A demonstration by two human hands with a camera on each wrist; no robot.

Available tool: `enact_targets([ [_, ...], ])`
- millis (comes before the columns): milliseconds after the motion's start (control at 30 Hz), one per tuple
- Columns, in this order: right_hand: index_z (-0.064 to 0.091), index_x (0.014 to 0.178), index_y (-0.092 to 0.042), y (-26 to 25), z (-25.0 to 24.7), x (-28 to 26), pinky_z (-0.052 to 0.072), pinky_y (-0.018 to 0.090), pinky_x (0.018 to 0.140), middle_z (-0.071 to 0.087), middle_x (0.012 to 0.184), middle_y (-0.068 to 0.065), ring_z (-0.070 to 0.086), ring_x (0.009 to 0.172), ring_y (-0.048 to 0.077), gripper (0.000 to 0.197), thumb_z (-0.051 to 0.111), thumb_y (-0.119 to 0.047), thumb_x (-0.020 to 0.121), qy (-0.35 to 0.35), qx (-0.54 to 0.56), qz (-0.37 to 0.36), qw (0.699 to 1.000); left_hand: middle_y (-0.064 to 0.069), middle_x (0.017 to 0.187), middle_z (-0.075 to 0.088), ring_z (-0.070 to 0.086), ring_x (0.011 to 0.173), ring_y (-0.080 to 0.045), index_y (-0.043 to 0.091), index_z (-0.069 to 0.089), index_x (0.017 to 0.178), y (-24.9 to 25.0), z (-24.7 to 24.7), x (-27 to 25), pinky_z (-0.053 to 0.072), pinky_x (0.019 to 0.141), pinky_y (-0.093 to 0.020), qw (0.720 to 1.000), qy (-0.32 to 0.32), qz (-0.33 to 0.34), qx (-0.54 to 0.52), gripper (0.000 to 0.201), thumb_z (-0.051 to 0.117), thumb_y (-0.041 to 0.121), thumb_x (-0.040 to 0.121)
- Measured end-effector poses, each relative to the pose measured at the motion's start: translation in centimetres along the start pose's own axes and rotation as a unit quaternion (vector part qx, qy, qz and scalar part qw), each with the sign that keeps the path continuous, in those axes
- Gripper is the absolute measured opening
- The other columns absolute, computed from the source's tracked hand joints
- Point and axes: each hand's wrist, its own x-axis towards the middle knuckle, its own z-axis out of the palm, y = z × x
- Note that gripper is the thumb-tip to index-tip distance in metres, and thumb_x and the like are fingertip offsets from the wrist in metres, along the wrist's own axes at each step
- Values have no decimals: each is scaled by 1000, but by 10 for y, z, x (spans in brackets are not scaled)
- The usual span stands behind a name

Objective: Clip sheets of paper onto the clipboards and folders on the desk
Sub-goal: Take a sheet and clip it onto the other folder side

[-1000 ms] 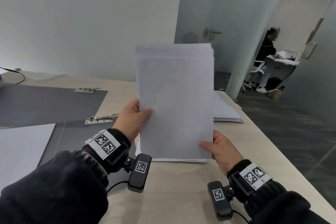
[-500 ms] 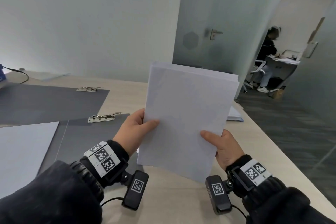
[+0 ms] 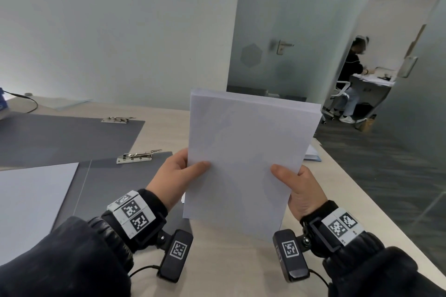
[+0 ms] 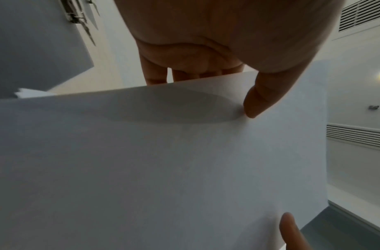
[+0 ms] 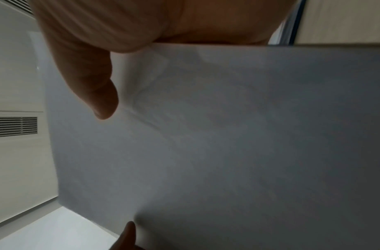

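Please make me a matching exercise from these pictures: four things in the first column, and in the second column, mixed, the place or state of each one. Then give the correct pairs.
Things:
1. stack of paper
2. near clipboard
3. far clipboard
4. blue-edged folder

Places or states:
A. lies flat, farthest back on the left of the desk, its metal clip empty
B. held off the desk, left hand and right hand each pinching a side
C. mostly hidden behind the held paper, at the desk's right edge
D. lies flat just left of the left hand, a white sheet over its left part

Pairs: 1-B, 2-D, 3-A, 4-C
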Motion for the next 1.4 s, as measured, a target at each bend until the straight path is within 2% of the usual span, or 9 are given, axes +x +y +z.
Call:
enact_targets([
  [133,81,89,-20,-15,3,5,57,31,72,78,96,7,74,88,23,34,92,-32,58,4,-8,-30,1000,-7,109,75,73,94,-22,15,58,125,35,6,11,56,69,-26,998,5,70,-3,45,66,16,80],
  [333,81,89,-20,-21,6,8,57,33,73,78,96,7,74,87,23,44,94,-39,51,15,-22,-40,999,1,123,63,72,88,-22,49,41,134,93,17,21,58,80,-36,971,34,222,85,60,63,19,87],
  [433,81,88,-20,-22,6,6,55,36,76,78,96,7,74,87,23,20,86,-22,69,16,-16,-39,999,17,126,59,62,86,-8,45,54,125,104,19,26,49,81,-29,932,44,279,228,44,59,18,92],
  [500,81,91,-19,-21,6,5,57,35,75,77,98,7,74,89,24,37,92,-34,59,5,-18,-40,999,17,126,59,57,105,2,36,67,110,104,19,29,41,88,-22,910,51,297,286,29,60,15,92],
  [700,80,91,-19,-24,8,6,57,33,72,78,98,7,74,88,23,35,88,-34,60,12,-18,-46,999,20,134,55,55,120,-2,34,60,123,97,18,26,45,99,-29,915,65,280,285,38,64,16,91],
  [800,81,89,-19,-29,10,7,58,38,77,77,99,9,73,90,26,22,76,-25,69,25,-23,-42,999,16,134,57,68,104,-15,46,42,135,89,15,27,54,91,-37,963,43,200,177,62,70,28,83],
  [933,81,94,-20,-29,11,5,60,37,78,77,103,9,74,93,26,42,87,-41,58,13,-23,-46,999,-4,113,75,72,103,-25,27,70,113,57,4,32,54,96,-53,996,-3,50,68,39,77,30,74],
  [1267,81,92,-19,-14,10,-1,59,42,82,77,105,11,73,96,29,60,96,-48,42,35,-22,-19,999,-14,109,76,74,95,-29,13,79,99,6,1,12,59,74,-31,997,-67,-44,-11,70,97,47,41],
  [1400,81,92,-18,-13,9,-5,59,40,82,76,106,14,72,97,31,25,88,-22,68,31,-29,-5,999,-13,114,74,72,103,-29,11,76,108,2,-3,8,58,80,-31,994,-95,-44,-14,73,97,42,45],
])
